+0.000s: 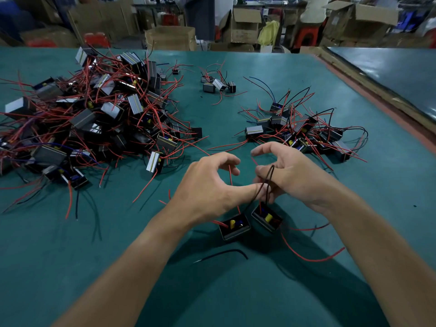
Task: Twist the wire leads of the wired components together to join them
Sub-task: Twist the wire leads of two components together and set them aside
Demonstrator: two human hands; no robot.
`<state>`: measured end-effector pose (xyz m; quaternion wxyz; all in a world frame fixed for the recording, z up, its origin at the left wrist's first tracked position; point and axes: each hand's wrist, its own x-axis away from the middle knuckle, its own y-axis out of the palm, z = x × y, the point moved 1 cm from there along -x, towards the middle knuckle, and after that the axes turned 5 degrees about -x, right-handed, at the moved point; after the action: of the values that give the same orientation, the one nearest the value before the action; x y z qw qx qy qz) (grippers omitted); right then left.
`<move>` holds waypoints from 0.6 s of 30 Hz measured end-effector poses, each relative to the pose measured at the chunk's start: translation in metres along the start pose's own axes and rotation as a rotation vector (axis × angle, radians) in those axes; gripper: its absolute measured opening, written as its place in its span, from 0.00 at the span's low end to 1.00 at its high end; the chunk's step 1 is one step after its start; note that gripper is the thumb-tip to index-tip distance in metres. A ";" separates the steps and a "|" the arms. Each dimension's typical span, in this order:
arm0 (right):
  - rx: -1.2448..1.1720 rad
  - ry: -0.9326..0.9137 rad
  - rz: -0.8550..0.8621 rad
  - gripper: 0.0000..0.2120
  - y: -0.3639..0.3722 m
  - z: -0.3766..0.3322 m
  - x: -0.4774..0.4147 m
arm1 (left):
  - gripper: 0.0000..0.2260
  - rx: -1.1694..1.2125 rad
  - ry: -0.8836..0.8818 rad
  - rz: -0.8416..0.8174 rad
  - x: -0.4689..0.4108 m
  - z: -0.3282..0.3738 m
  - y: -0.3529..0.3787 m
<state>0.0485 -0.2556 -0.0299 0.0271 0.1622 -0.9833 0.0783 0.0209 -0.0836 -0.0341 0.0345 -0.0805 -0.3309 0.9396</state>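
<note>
While the big heap of untouched wired components [89, 119] sprawls across the far left of the surface [70, 244], red wires sticking out every way, I judge that most of the job is left to do. Right of it, at the far middle, sits a small cluster [218, 84] of a few units, and I cannot tell from here whether their wires are joined. Nearer me, the left hand [212, 185] is curled, its thumb stretched right until the tip meets the other hand. A red lead [230, 175] crosses the gap between that thumb and the bent fingers, but I cannot tell whether anything truly pinches it. Just below the two hands, the pair being worked [250, 221] rests on the surface, two open-topped units side by side and almost touching, with a loose black wire [221, 254] lying nearer still. The right hand [290, 175] pinches the black lead [270, 182], which loops up over its thumb and drops toward the right-hand unit; its index finger lifts free. I see no finished twist between these two units, so this join looks only begun. To the far right lies a smaller heap [304, 133], units bunched with red and black wires tangled; I take it for finished work, though I cannot confirm it.
</note>
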 end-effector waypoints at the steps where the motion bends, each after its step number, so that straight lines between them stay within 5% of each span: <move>1: -0.003 0.001 -0.011 0.08 0.000 -0.001 0.001 | 0.34 0.007 0.008 0.000 0.001 0.001 0.000; 6: 0.004 0.025 -0.033 0.06 0.003 -0.004 0.003 | 0.04 0.103 0.069 0.098 -0.002 0.001 0.001; 13: 0.005 0.088 -0.157 0.05 0.003 -0.008 0.009 | 0.12 0.327 0.001 0.072 -0.005 -0.003 -0.002; 18: -0.048 0.113 -0.214 0.06 0.003 -0.009 0.011 | 0.07 0.415 0.008 0.000 -0.005 0.000 -0.003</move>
<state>0.0369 -0.2546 -0.0203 0.0946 0.2609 -0.9588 0.0602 0.0256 -0.0820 -0.0314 0.0518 -0.0751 -0.1302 0.9873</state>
